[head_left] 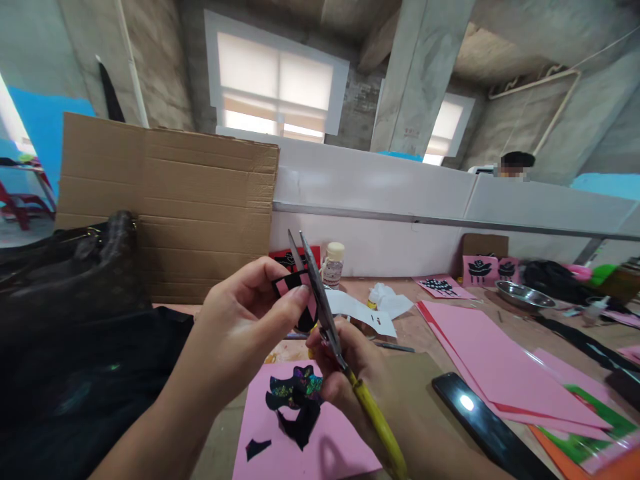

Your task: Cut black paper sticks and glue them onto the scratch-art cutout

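Observation:
My left hand (250,313) pinches a small black-and-pink paper piece (295,291) between thumb and fingers, raised above the table. My right hand (350,373) grips a pair of scissors (327,327) with yellow handles, its blades pointing up and slightly apart. One blade passes close beside the paper piece; whether it is cutting I cannot tell. Beneath the hands lies a pink sheet (345,453) bearing black cut shapes (295,390), some with shiny glitter. A small black scrap (257,449) lies apart at its lower left.
A dark bag (75,280) and a cardboard sheet (170,207) stand at left. Behind are a lidded jar (333,263) and white tissue (393,301). To the right lie a phone (490,420), pink sheets (500,360) and a metal bowl (525,297). A person (517,163) is behind the partition.

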A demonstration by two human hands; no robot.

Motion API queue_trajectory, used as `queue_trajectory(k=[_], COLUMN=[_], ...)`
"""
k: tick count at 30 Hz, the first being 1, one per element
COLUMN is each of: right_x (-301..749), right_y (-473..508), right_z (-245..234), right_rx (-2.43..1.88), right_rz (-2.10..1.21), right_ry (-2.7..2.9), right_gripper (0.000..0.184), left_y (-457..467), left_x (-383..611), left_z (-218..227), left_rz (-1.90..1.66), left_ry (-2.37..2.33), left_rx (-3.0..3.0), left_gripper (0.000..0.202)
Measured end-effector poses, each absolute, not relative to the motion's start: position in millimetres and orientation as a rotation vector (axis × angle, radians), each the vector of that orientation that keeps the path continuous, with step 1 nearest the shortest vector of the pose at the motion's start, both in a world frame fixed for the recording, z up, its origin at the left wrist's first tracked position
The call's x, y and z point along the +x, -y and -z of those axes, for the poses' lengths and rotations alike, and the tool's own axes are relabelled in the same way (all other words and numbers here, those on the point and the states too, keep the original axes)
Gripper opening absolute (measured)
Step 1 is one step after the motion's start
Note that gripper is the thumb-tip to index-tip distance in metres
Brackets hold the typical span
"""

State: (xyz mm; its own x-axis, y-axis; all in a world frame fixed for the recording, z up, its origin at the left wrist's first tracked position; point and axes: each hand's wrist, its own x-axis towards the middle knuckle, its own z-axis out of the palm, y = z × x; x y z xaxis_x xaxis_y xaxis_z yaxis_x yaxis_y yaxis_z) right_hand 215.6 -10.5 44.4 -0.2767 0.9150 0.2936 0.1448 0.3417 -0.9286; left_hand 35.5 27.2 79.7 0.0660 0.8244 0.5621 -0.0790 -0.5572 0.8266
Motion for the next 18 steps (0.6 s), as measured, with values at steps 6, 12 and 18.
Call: queue_trajectory(k=[6, 12, 18], right_x=[218.0, 217.6, 220.9], right_y=[12.1, 9.0, 9.4], right_z=[-44.4, -37.4, -30.7], right_rx=[-0.999, -0.955, -0.985], right_rz=[-1.111, -1.052, -0.927], right_ry=[1.664, 1.683, 1.72], right_gripper=[0.028, 0.039, 0.036], left_y=[-29.5, -25.5, -25.8], left_x=[31.6, 34.2, 34.6], left_z=[-80.2, -82.6, -82.9], left_rz=[-1.592, -1.584, -1.604], left_ry=[-0.746, -0.759, -0.728], left_rx=[1.667, 1.643, 1.662], left_gripper=[0.017, 0.016, 0.017])
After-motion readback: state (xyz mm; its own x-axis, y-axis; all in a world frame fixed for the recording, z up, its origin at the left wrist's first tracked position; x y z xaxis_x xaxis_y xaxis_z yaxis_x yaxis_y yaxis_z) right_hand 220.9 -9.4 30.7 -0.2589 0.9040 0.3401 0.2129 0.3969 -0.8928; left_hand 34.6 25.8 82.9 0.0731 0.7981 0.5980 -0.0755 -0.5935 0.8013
